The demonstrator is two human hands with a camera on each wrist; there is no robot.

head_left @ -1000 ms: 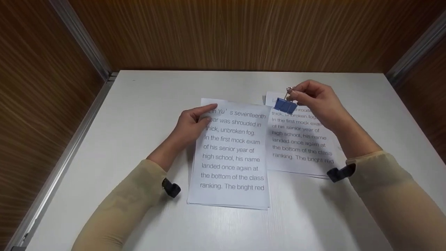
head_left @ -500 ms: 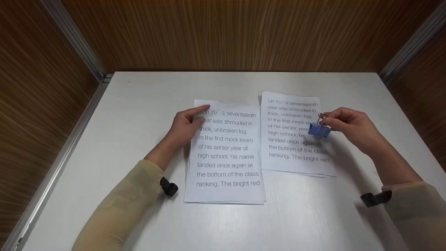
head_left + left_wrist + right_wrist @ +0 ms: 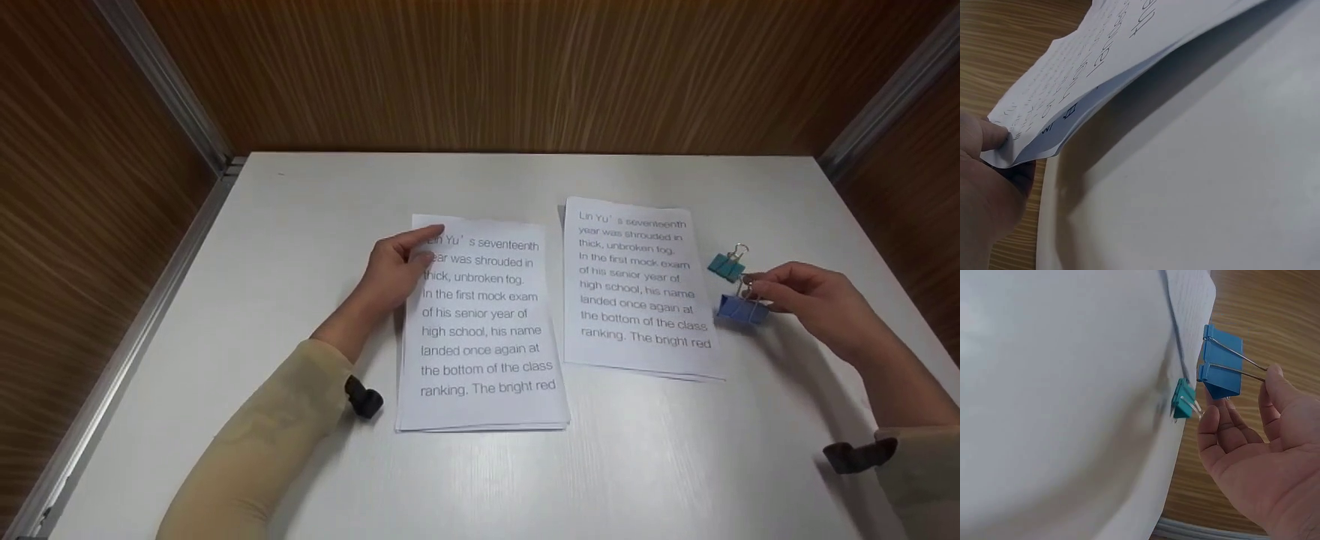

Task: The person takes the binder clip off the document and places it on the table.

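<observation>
A stack of printed paper sheets lies in the middle of the table in the head view. My left hand pinches its upper left edge, and the left wrist view shows the thumb on top of the sheets, which bow up off the table there. My right hand holds a blue binder clip by its wire handles, right of the second stack. In the right wrist view the blue clip is raised above the tabletop. A smaller teal binder clip rests on the table just behind it.
A second stack of printed sheets lies to the right of the first, with a narrow gap between them. The white table is bounded by wood-grain panels at the back and sides.
My right hand has carried the blue binder clip rightward and toward me, off the second stack, uncovering the teal clip. The left hand keeps its hold on the first stack.
</observation>
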